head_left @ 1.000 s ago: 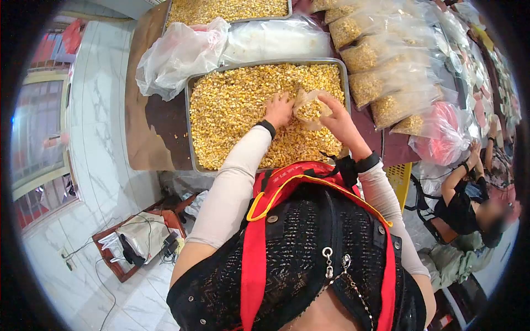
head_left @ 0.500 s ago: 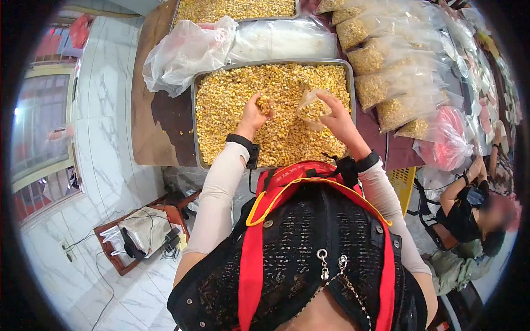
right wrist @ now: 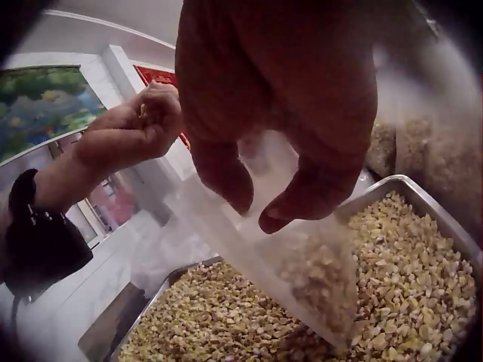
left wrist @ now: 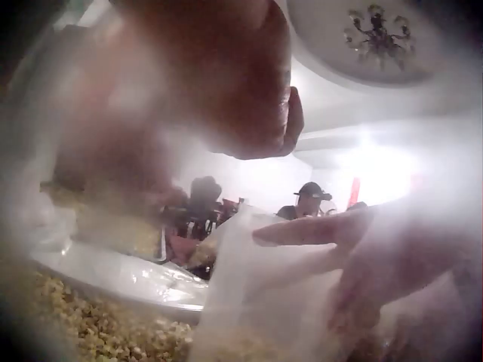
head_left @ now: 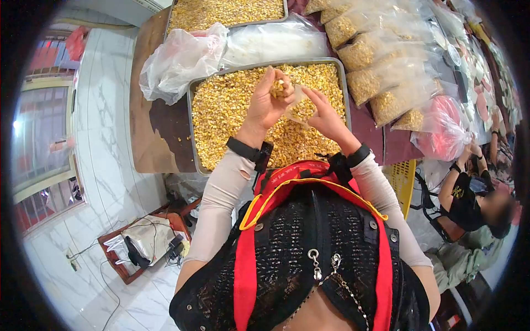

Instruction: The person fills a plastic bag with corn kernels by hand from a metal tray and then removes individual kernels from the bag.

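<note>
My left hand point(head_left: 266, 106) is raised over the corn tray, its fingers curled round a handful of yellow corn kernels point(head_left: 279, 88). Just right of it, my right hand point(head_left: 329, 120) pinches the mouth of a clear plastic bag point(right wrist: 321, 283) between thumb and fingers. Kernels fill the lower part of the bag, which hangs over the corn. Below both hands lies a metal tray point(head_left: 191, 138), spread with loose corn kernels point(head_left: 221, 132). In the right wrist view the left hand point(right wrist: 132, 128) is a closed fist beside the bag.
Several filled bags of corn point(head_left: 364, 85) lie in a row right of the tray. Behind it are a stack of clear bags point(head_left: 276, 43), a crumpled plastic bag point(head_left: 185, 63) and another corn tray point(head_left: 226, 11). A pink bag point(head_left: 441, 129) and another person point(head_left: 469, 198) are at the right.
My left hand was down in the corn, then lifted out with kernels and has come up and right, close to the bag. My right hand keeps hold of the bag.
</note>
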